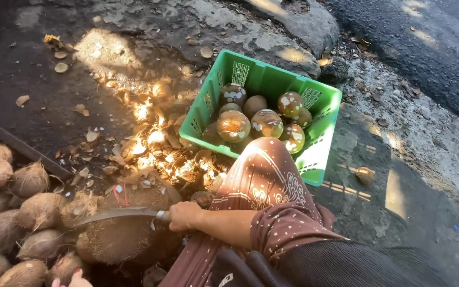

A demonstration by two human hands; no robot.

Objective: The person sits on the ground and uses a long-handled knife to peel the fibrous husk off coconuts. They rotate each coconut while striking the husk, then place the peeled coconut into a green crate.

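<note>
Nearest the camera, a patterned brown sleeve point(293, 226) and a trouser-clad knee point(264, 170) fill the lower middle of the view. From that sleeve the person's right hand point(184, 215) reaches leftward, fist closed around the handle of a long curved machete point(115, 214). Its blade lies flat across the top of a large round chopping block point(126, 234) (a worn stump, by the look of it), a steady rest at working height.

At the bottom edge only the fingertips of the left hand point(73, 279) show, beside a husked coconut point(25, 273); whether it grips anything cannot be told, since the frame cuts it off.

Left of the block, brown fibrous coconuts point(6, 212) are piled within easy reach of that hand. Beyond the block, shell chips point(155, 146) litter the sunlit ground, probably where cuttings fall away from the blade. Further out, just past the knee, a green plastic crate point(320, 154) holds shelled coconuts point(258, 119), their surfaces mottled brown and white. A dark asphalt road point(426, 48) runs along the top right.
</note>
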